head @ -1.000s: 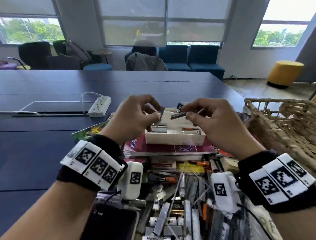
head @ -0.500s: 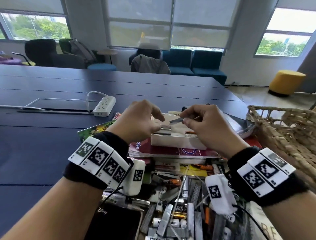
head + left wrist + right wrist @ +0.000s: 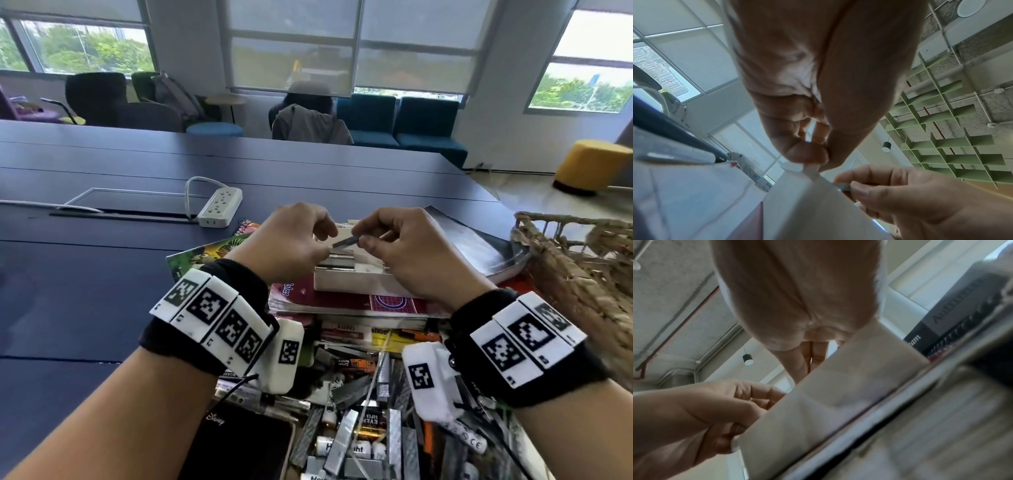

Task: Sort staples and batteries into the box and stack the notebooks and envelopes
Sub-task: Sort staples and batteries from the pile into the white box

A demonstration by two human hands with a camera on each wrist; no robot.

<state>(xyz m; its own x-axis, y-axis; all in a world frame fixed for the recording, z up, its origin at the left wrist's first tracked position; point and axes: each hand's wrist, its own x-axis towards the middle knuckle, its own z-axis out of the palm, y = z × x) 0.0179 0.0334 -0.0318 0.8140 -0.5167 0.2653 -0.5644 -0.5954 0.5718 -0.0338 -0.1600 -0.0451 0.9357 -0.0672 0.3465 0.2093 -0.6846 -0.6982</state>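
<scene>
Box on a notebook stack at the table's near edge, both hands above it.

The box (image 3: 352, 282) sits on the notebooks (image 3: 342, 303); the left hand (image 3: 291, 245) hovers at its 10 o'clock, the right hand (image 3: 411, 250) at its 2 o'clock, with a staple strip (image 3: 345, 242) between them. Loose staples and batteries (image 3: 363, 425) lie at 6 o'clock, the wicker basket (image 3: 579, 267) at 3 o'clock, the power strip (image 3: 221, 209) at 10 o'clock on the table (image 3: 102, 274).

Counted: one white box (image 3: 356, 284), one power strip (image 3: 221, 209), one wicker basket (image 3: 582, 267), two hands. Loose staple strips and batteries too jumbled to count.
</scene>
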